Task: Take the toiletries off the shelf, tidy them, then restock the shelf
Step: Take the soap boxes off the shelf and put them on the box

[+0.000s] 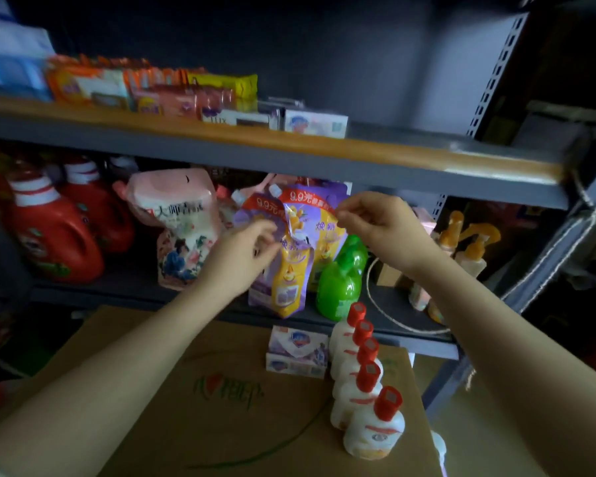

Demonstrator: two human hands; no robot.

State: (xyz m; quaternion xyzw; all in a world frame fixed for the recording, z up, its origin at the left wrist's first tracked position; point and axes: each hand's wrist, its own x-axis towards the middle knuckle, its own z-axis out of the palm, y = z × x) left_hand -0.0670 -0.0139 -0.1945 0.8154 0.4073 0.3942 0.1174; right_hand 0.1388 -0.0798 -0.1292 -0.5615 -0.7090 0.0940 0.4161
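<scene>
Two purple and yellow refill pouches stand on the lower shelf [386,297]. My left hand [238,259] pinches the front pouch [283,270] at its left side. My right hand [375,225] pinches the top right edge of the rear pouch [319,215]. A green bottle [341,284] stands just right of the pouches. On the cardboard box [221,407] below, several white bottles with red caps [362,373] stand in a row beside stacked soap boxes [296,351].
Red detergent jugs [55,235] and a pink pouch [179,228] fill the lower shelf's left. Orange spray bottles [468,249] and a cord [386,311] sit at its right. The upper shelf [393,156] carries soap packs [152,87] and small boxes [315,122]. A metal upright [496,74] stands at right.
</scene>
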